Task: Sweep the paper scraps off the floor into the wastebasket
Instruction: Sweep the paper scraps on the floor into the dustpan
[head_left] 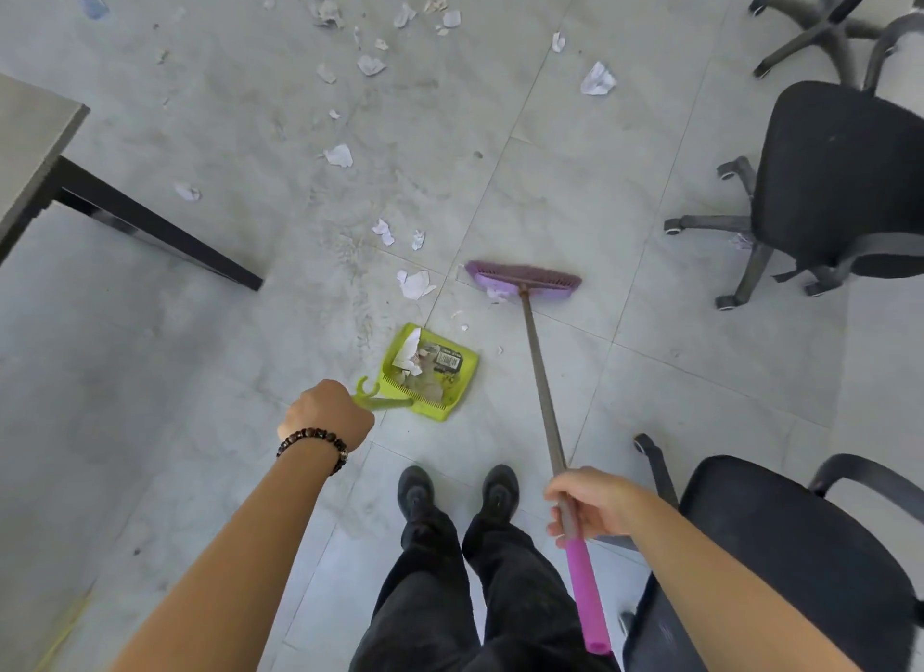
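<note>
Left hand [327, 414] and right hand [592, 504] fisted, both arms seemingly outstretched.

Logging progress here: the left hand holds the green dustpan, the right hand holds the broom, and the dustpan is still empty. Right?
Not quite. The head view shows the green dustpan, held by the left hand, already has paper scraps in it. The right hand does hold the broom.

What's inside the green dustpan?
The green dustpan holds white paper scraps, some grey dust and a barcode label. Whatever lies beneath the scraps is hidden.
</note>
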`<action>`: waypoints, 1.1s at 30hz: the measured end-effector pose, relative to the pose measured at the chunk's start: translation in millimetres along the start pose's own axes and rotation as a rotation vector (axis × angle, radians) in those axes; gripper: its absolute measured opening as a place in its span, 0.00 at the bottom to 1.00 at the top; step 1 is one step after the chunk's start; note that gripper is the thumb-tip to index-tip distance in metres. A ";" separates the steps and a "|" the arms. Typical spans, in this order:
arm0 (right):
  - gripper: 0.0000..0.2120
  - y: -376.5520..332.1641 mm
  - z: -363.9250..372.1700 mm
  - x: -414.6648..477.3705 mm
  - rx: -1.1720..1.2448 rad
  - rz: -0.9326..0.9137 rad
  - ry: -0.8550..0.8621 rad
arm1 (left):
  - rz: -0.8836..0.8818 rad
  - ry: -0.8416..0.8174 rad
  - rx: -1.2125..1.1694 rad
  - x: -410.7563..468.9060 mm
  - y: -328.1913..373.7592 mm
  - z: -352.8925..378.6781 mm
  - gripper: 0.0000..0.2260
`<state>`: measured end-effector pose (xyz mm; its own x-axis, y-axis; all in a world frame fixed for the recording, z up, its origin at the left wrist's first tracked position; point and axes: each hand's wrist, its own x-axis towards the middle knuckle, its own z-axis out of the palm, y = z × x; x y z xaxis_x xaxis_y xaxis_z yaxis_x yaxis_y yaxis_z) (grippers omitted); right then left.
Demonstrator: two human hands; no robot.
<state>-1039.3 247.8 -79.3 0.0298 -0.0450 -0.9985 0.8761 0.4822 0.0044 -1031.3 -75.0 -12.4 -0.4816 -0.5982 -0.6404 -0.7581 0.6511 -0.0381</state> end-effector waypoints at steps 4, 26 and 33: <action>0.15 -0.5 4.1 8.3 0.104 -0.062 0.325 | -0.008 -0.042 -0.013 14.2 -19.1 -14.6 0.08; 0.17 7.6 37.0 -16.9 -0.365 -0.146 0.440 | 0.026 -0.030 -0.064 12.0 -24.1 -19.5 0.08; 0.16 -10.6 21.7 -50.0 -0.415 -0.302 0.539 | 0.088 -0.041 -0.050 11.7 -31.8 -21.5 0.17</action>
<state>-1039.6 225.9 -28.3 -0.5176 0.1559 -0.8413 0.5515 0.8126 -0.1887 -1022.3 -112.7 -2.1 -0.5299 -0.5191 -0.6706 -0.7349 0.6757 0.0577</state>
